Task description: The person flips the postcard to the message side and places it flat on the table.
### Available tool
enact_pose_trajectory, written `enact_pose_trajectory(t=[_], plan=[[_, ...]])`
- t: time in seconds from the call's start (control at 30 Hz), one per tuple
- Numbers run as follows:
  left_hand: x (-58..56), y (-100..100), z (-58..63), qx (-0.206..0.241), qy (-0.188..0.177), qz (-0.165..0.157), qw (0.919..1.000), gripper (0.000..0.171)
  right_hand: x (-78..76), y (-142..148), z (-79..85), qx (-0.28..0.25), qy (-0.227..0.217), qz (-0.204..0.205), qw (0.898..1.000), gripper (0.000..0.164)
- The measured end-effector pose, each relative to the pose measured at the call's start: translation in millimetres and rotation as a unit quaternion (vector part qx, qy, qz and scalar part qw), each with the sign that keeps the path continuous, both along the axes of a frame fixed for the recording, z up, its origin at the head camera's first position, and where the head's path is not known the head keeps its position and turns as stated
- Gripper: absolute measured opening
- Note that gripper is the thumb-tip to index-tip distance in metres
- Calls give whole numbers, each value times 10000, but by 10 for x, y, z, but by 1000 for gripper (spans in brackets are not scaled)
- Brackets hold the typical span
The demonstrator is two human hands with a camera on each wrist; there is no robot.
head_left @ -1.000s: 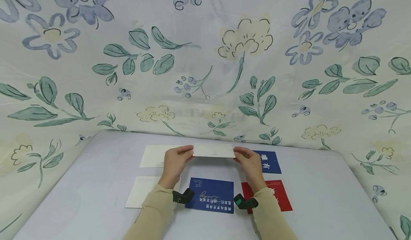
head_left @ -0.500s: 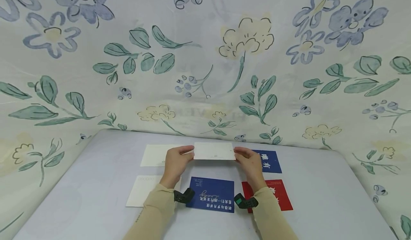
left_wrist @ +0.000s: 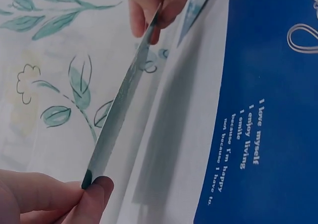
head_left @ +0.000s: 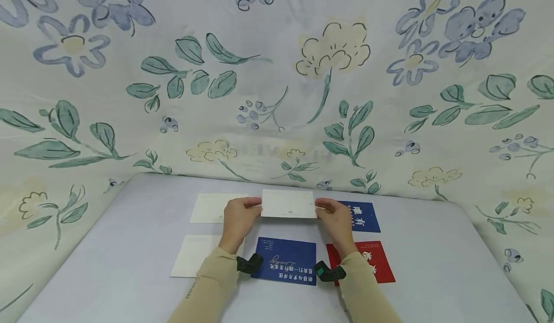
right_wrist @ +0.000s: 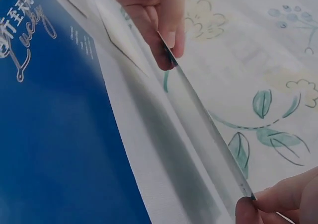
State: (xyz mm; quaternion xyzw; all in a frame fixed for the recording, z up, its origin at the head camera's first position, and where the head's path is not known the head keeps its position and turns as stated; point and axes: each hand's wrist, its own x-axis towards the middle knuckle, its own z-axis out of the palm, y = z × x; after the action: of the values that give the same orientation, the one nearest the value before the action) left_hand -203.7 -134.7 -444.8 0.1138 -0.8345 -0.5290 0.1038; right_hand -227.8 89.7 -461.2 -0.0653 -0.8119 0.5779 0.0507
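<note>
A white postcard [head_left: 287, 204] is held up off the table between the two hands. My left hand [head_left: 239, 219] pinches its left edge between thumb and fingers, and my right hand [head_left: 336, 221] pinches the right edge the same way. In the left wrist view the postcard [left_wrist: 121, 105] appears nearly edge-on, its shadow falling on the table below. The right wrist view also has the postcard [right_wrist: 211, 129] edge-on, with its far side only partly visible. Below and nearer the body lies a blue card [head_left: 285, 261] with white lettering, flat and apart from both hands.
On the left lie two white cards, a back one [head_left: 207, 208] and a front one [head_left: 190, 255] partly under the left arm. A blue card [head_left: 365, 217] and a red card [head_left: 383, 260] lie right. Floral cloth [head_left: 277, 97] rises behind the table [head_left: 441, 255].
The postcard has tilted so that more of its white face shows in the head view. Both hands keep their pinch and have barely shifted. The flat cards stay put.
</note>
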Motion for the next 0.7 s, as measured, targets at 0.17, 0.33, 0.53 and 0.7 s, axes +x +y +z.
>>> enact_pose_trajectory(t=[0.17,0.33,0.53,0.7], plan=[[-11,1,-13,-211,-26,72,9997,21,24,-8,19,217,77,110,9997,26],[-9,3,-8,-279,-20,105,9996,20,25,-14,9,475,200,114,9986,25],[-16,3,-15,-345,-48,125,9993,19,17,-25,-18,870,359,68,9955,24],[-8,8,-12,-441,-38,111,9990,19,19,-34,-28,1025,352,37,9941,25]])
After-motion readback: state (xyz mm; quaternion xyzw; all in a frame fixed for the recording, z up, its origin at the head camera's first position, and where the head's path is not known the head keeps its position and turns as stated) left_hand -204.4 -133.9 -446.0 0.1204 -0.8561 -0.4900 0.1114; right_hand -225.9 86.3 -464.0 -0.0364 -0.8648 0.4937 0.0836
